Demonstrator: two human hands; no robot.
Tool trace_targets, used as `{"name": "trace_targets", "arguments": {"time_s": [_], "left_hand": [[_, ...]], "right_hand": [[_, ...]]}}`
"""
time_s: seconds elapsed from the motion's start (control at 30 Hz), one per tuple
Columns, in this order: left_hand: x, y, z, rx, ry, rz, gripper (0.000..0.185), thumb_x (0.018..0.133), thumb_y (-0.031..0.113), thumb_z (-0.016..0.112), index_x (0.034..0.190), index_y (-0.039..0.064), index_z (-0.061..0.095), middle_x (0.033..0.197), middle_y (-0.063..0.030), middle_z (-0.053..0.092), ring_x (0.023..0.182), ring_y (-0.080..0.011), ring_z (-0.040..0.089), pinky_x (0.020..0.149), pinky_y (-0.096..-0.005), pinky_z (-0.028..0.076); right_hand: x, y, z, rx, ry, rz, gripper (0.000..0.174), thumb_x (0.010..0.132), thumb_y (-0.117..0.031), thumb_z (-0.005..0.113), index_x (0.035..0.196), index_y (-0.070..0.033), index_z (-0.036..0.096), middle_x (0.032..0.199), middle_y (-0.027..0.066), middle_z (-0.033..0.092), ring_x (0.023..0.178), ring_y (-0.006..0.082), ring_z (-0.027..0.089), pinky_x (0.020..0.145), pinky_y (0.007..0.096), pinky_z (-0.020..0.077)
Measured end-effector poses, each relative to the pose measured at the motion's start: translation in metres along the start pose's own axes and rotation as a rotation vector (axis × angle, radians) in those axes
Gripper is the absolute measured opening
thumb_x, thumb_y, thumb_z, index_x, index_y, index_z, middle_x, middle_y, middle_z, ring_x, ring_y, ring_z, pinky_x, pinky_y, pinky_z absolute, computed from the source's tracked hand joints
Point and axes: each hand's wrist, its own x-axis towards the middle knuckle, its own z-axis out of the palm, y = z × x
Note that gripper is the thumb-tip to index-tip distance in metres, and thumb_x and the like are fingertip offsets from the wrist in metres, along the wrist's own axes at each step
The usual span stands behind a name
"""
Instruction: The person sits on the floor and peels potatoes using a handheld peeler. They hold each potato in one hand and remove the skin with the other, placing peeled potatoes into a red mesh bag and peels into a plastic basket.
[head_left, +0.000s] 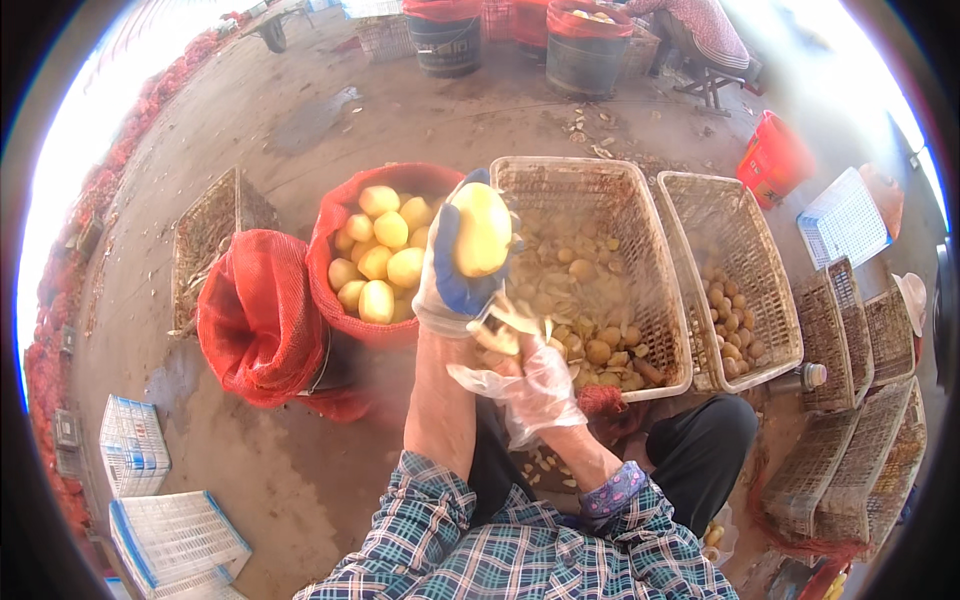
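Note:
My left hand (469, 297), in a white glove with a blue palm, is raised and cups a large pale-yellow peeled potato (481, 229). Just below its wrist is my right hand (546, 388) in a clear plastic glove, with strips of peel (498, 337) pinched at its fingers. A red mesh sack (324, 247), spread wide like a tub liner, holds several peeled potatoes (391, 229) to the left. On the right, a dirty plastic crate (664, 300) contains loose peel and unpeeled brownish potatoes (598, 352); haze blurs part of it.
A second crate (776, 300) with small brown potatoes (731, 319) adjoins the first. A red mesh sack (255, 322) over a dark bucket stands left. Stacked crates (840, 465) line the right. Farther off are lined barrels (589, 56), a red bucket (772, 161) and a seated person (701, 34).

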Motion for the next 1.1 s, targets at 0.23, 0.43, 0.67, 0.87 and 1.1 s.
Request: {"name": "trace_targets", "arguments": {"time_s": [0.23, 0.43, 0.67, 0.87, 1.1], "left_hand": [[0.002, -0.010, -0.004, -0.198, -0.075, -0.129, 0.058, 0.100, 0.047, 0.055, 0.138, 0.004, 0.051, 0.120, -0.0114, 0.063, 0.107, -0.0226, 0.062, 0.091, -0.0369, 0.054], [0.003, -0.004, -0.020, 0.244, -0.049, 0.132, 0.051, 0.099, 0.035, 0.057, 0.135, -0.001, 0.052, 0.119, -0.0139, 0.063, 0.108, -0.0227, 0.061, 0.089, -0.0357, 0.054], [-0.002, -0.002, 0.014, -0.094, 0.121, -0.080, 0.055, 0.098, 0.040, 0.057, 0.139, 0.004, 0.051, 0.113, -0.0097, 0.064, 0.104, -0.0219, 0.063, 0.089, -0.0371, 0.055], [-0.005, -0.005, -0.001, 0.196, 0.010, 0.109, 0.052, 0.098, 0.035, 0.057, 0.136, -0.001, 0.052, 0.115, -0.0124, 0.064, 0.101, -0.0221, 0.065, 0.088, -0.0366, 0.056], [-0.001, -0.001, 0.001, -0.136, 0.019, -0.070, 0.048, 0.098, 0.034, 0.057, 0.138, 0.008, 0.052, 0.121, -0.0136, 0.062, 0.101, -0.0225, 0.065, 0.084, -0.0380, 0.058]], "right_hand": [[0.019, -0.071, 0.001, -0.475, -0.088, -0.298, 0.050, 0.104, -0.038, 0.053, 0.139, -0.003, 0.045, 0.106, 0.0073, 0.060, 0.098, 0.0202, 0.066, 0.088, 0.0406, 0.0602], [0.011, -0.074, 0.039, -1.442, 0.045, -0.271, 0.050, 0.090, -0.014, 0.075, 0.129, 0.002, 0.048, 0.124, 0.0198, 0.064, 0.098, 0.0319, 0.070, 0.086, 0.0377, 0.0603], [-0.003, -0.030, -0.006, -0.320, -0.133, -0.254, 0.030, 0.099, -0.017, 0.063, 0.121, -0.001, 0.052, 0.109, 0.0089, 0.064, 0.105, 0.0235, 0.067, 0.092, 0.0399, 0.0584], [0.012, -0.037, 0.012, -1.381, 0.177, -0.559, 0.047, 0.088, -0.031, 0.078, 0.111, 0.003, 0.054, 0.093, 0.0187, 0.071, 0.093, 0.0324, 0.072, 0.076, 0.0397, 0.0559], [-0.012, -0.028, 0.015, -0.222, -0.001, -0.135, 0.042, 0.102, -0.034, 0.056, 0.127, 0.000, 0.052, 0.121, 0.0173, 0.059, 0.112, 0.0304, 0.065, 0.086, 0.0426, 0.0607]]}}
